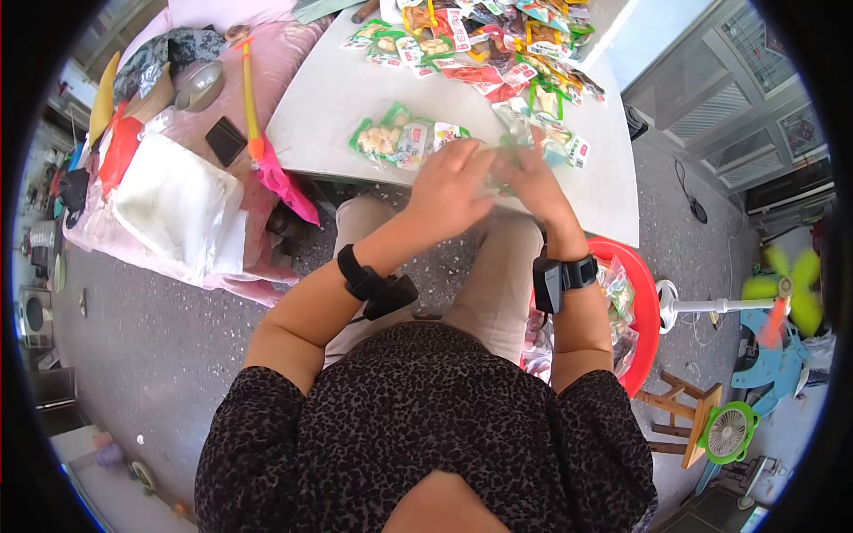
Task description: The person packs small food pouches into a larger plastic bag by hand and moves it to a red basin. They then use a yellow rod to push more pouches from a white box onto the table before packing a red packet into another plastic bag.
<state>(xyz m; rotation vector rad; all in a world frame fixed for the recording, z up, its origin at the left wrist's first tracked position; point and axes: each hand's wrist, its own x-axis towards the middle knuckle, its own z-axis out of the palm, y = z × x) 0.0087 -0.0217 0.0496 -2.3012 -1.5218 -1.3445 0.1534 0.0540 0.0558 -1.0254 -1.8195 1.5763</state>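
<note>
At the near edge of the white table, my left hand (451, 185) and my right hand (536, 185) are close together, fingers curled. Between them is a clear, green-tinted plastic bag (505, 167), blurred and partly covered by my fingers; both hands seem to grip it. Left of my left hand lie green-edged snack packets (380, 138) with pale pieces inside. Another packet (449, 133) shows just beyond the left fingers. Clear-and-green packets (562, 142) lie beyond my right hand.
A pile of colourful snack packets (498, 44) covers the far part of the table (311, 115). A red tub (650, 320) of packets stands by my right forearm. Left is a pink-covered surface (258, 200) with a white cloth (178, 200). Fans and a wooden stool (680, 413) stand right.
</note>
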